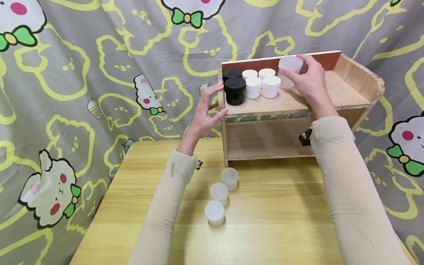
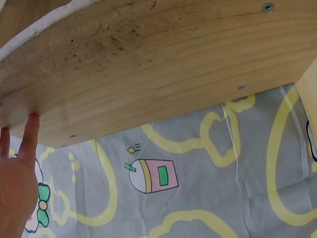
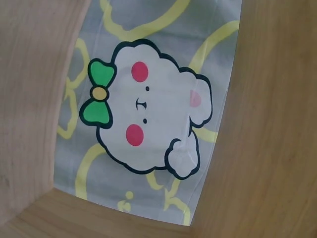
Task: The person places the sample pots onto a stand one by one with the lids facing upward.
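Note:
In the head view my right hand (image 1: 311,79) pinches a translucent plastic jar (image 1: 289,66) between thumb and fingers, over the top board of a small wooden shelf (image 1: 349,86). Whether its base touches the board, or whether a second jar stands under it, I cannot tell. To its left stand several white-lidded jars (image 1: 271,87) in two rows, then two black jars (image 1: 235,92) at the left end. My left hand (image 1: 205,112) touches the shelf's left side, fingers spread; the left wrist view shows its fingertips against the side panel (image 2: 148,79). The right wrist view shows no hand.
Three translucent jars (image 1: 219,193) stand in a slanting line on the wooden table (image 1: 265,228), in front of the shelf's left end. Beneath the top board is a lower shelf compartment (image 1: 265,138). A patterned grey curtain (image 1: 109,48) hangs behind and around the table.

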Motion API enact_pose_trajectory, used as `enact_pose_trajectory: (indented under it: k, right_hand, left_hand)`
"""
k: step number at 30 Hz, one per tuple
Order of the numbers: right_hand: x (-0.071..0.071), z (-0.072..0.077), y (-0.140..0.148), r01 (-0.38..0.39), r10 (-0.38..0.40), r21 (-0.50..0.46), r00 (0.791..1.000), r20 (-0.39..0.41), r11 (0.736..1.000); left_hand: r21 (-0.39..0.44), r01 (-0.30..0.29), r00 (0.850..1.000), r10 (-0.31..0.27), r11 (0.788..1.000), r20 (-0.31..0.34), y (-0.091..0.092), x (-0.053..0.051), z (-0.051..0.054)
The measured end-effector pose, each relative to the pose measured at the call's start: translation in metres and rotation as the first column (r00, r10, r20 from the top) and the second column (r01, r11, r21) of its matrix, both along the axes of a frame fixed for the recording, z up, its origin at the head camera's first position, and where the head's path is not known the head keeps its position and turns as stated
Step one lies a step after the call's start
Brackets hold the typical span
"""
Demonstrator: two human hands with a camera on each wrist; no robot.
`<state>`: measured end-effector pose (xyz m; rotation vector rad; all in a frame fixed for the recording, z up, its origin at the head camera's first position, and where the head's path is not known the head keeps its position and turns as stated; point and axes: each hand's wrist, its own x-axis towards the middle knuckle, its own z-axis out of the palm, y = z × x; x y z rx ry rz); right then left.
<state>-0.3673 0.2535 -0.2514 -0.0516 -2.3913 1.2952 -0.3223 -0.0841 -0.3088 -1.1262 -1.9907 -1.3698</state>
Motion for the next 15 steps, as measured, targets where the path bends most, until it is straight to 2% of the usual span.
enact_pose_trajectory:
  k: [10, 15]
  right_hand:
    - [0.0008, 0.0004, -0.0006, -0.016, 0.016, -0.017, 1.0, 0.022, 1.0]
    - [0.0006, -0.0004, 0.0002, -0.014, 0.015, -0.017, 1.0, 0.024, 1.0]
  left_hand:
    - [0.027, 0.018, 1.0, -0.018, 0.999, -0.003, 0.0009, -0.002, -0.0022]
    - [0.031, 0.005, 1.0, -0.004, 1.0, -0.024, 0.0021, -0.0035, -0.0039]
